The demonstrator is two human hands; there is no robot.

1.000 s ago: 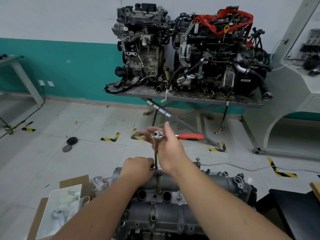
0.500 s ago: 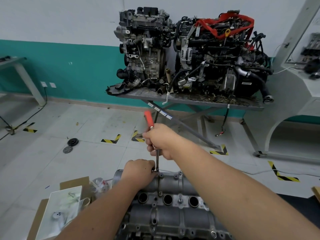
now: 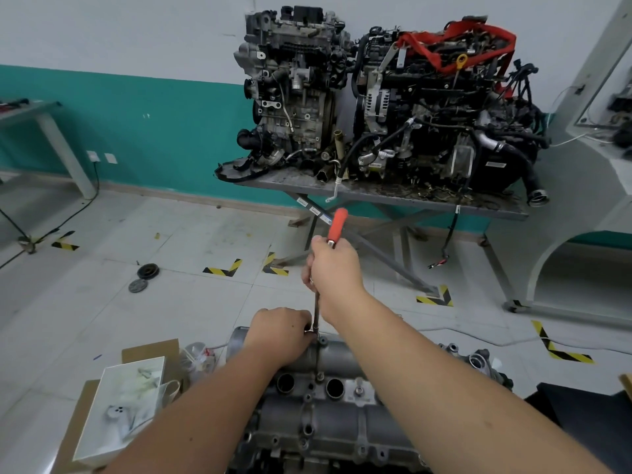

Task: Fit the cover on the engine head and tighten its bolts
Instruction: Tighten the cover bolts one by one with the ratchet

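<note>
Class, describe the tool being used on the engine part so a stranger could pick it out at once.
Start at the grey metal cover on the engine head at the bottom centre. From its far edge a thin steel shaft rises, steadied low down by the left hand. It is the orange-handled ratchet wrench gripped by the right hand, the only tool being held.

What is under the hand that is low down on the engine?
The left hand rests on the gray engine cover and pinches the bottom of the wrench's thin metal shaft. The bolt there is hidden by its fingers.
</note>
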